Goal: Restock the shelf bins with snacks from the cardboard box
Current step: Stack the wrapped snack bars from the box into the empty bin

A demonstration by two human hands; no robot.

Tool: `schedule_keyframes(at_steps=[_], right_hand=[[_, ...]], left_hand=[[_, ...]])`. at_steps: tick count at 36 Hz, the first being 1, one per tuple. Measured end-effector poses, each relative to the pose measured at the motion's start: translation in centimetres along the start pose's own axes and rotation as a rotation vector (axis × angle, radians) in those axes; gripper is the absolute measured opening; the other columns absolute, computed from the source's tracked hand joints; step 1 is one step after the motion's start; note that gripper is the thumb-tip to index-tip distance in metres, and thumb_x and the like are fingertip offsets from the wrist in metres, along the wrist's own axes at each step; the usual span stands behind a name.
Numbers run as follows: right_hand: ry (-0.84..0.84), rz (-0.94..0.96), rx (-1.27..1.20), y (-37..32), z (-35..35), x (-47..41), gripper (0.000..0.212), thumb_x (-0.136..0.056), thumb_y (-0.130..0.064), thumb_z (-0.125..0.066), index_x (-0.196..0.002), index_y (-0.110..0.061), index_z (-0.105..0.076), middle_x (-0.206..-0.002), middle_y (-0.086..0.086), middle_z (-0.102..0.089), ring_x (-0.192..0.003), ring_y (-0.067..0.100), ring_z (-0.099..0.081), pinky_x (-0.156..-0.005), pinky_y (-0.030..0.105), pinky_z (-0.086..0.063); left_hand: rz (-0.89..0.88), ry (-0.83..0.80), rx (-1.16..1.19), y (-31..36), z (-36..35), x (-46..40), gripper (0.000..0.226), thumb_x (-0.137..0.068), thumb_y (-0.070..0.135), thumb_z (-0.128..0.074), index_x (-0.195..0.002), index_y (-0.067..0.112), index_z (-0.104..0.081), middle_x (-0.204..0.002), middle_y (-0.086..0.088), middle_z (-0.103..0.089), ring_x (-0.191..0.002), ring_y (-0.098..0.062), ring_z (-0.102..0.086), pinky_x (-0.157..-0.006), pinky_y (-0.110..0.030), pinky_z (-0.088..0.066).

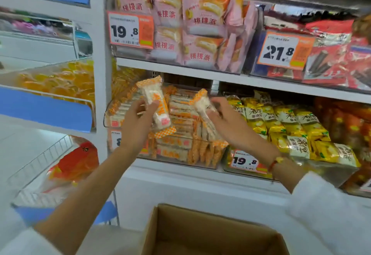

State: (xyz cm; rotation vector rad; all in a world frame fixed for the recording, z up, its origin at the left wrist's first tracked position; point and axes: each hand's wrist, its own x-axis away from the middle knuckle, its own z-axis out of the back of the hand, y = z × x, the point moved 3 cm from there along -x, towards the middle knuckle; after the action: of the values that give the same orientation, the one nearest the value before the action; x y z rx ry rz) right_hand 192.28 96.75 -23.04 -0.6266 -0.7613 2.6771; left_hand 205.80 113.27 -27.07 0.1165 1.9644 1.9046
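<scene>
My left hand point(136, 123) grips an orange-and-white snack pack point(155, 102), held upright in front of the clear shelf bin point(172, 159). My right hand point(226, 121) holds a second pack of the same kind point(202, 104), tilted over the bin's right half. Inside the bin lie several matching orange-checked packs, some flat, some standing on end. The open cardboard box point(210, 232) sits below at the bottom of the view; what it contains is hidden.
To the right, a bin of yellow packs point(287, 126) carries a 19.8 price tag. The shelf above holds pink cake packs point(196, 32) and red packs point(331, 52). A wire basket point(50, 172) with red bags stands at the left.
</scene>
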Motion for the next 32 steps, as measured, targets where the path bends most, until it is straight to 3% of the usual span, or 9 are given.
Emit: schedule_keyframes(at_steps=[2,5,10,16,22,24,27,30,32], right_hand=[[-0.033,0.125,0.292,-0.1,-0.9,-2.9,0.042,-0.102,-0.039,-0.037,-0.140,-0.021,-0.032,-0.103,0.011,-0.065,-0.095,0.031,-0.062,-0.076,0.037,-0.045],[-0.146,0.213,0.526,0.7,-2.8,-7.5,0.046,-0.101,-0.043,-0.039,-0.143,-0.025,-0.033,-0.107,0.008,-0.067,-0.104,0.029,-0.060,-0.082,0.039,-0.038],[-0.439,0.158,0.477,2.6,-5.9,-11.5,0.047,-0.097,-0.048,-0.045,-0.142,-0.033,-0.038,-0.144,0.000,-0.048,-0.124,0.026,-0.051,-0.100,0.045,-0.043],[-0.220,0.266,0.603,3.9,-6.0,-12.2,0.046,-0.092,-0.055,-0.050,-0.137,-0.047,-0.044,-0.134,0.001,-0.052,-0.123,0.025,-0.040,-0.099,0.040,-0.034],[0.079,0.288,0.859,3.8,-6.7,-10.3,0.042,-0.096,-0.055,-0.040,-0.136,-0.043,-0.049,-0.134,0.007,-0.045,-0.127,0.028,-0.035,-0.094,0.041,-0.029],[0.049,0.243,0.872,3.8,-7.8,-9.8,0.044,-0.099,-0.051,-0.036,-0.140,-0.038,-0.043,-0.140,0.012,-0.042,-0.133,0.032,-0.032,-0.096,0.047,-0.038],[0.020,0.209,0.864,4.1,-8.3,-9.3,0.046,-0.101,-0.045,-0.031,-0.145,-0.034,-0.034,-0.145,0.015,-0.035,-0.134,0.035,-0.029,-0.099,0.056,-0.039],[-0.226,0.100,0.746,4.3,-7.5,-9.9,0.052,-0.100,-0.039,-0.031,-0.151,-0.036,-0.020,-0.153,0.017,-0.018,-0.140,0.039,-0.018,-0.110,0.058,-0.024],[-0.324,0.072,0.609,4.0,-6.4,-10.4,0.061,-0.096,-0.024,-0.042,-0.152,-0.032,-0.019,-0.151,0.020,-0.024,-0.139,0.040,-0.023,-0.110,0.050,-0.030]], left_hand=[[-0.036,0.013,-0.122,-0.4,0.9,-0.9,0.062,-0.083,0.058,-0.061,-0.130,0.019,-0.054,-0.121,-0.004,-0.060,-0.107,-0.022,-0.059,-0.093,-0.044,-0.050],[-0.071,0.024,-0.233,-0.7,1.7,-1.7,0.063,-0.086,0.055,-0.060,-0.137,0.020,-0.049,-0.133,-0.004,-0.054,-0.118,-0.024,-0.053,-0.098,-0.050,-0.046],[-0.082,0.023,-0.266,-1.0,2.2,-2.8,0.065,-0.086,0.054,-0.059,-0.141,0.023,-0.045,-0.136,-0.002,-0.052,-0.118,-0.021,-0.052,-0.100,-0.044,-0.045],[-0.121,-0.081,-0.232,-1.2,2.4,-3.7,0.057,-0.088,0.048,-0.060,-0.140,0.027,-0.047,-0.137,0.003,-0.051,-0.119,-0.016,-0.049,-0.102,-0.039,-0.043],[-0.089,-0.174,-0.147,-1.0,2.8,-3.5,0.082,-0.064,0.072,-0.059,-0.136,0.034,-0.051,-0.129,0.003,-0.057,-0.114,-0.015,-0.057,-0.097,-0.044,-0.049],[-0.104,-0.206,-0.133,-0.7,2.6,-3.4,0.077,-0.067,0.069,-0.061,-0.135,0.033,-0.052,-0.128,0.002,-0.058,-0.113,-0.015,-0.058,-0.094,-0.038,-0.051],[-0.153,-0.244,-0.132,-0.1,2.0,-3.1,0.035,-0.090,0.042,-0.059,-0.124,0.033,-0.058,-0.118,0.004,-0.063,-0.103,-0.010,-0.060,-0.076,-0.017,-0.050],[-0.159,-0.298,-0.143,0.1,1.4,-2.7,0.032,-0.093,0.037,-0.055,-0.125,0.032,-0.059,-0.114,0.011,-0.065,-0.104,-0.008,-0.060,-0.079,-0.019,-0.048],[-0.160,-0.304,-0.147,0.0,1.1,-2.8,0.036,-0.093,0.038,-0.056,-0.128,0.028,-0.058,-0.116,0.009,-0.065,-0.107,-0.012,-0.060,-0.081,-0.022,-0.049]])
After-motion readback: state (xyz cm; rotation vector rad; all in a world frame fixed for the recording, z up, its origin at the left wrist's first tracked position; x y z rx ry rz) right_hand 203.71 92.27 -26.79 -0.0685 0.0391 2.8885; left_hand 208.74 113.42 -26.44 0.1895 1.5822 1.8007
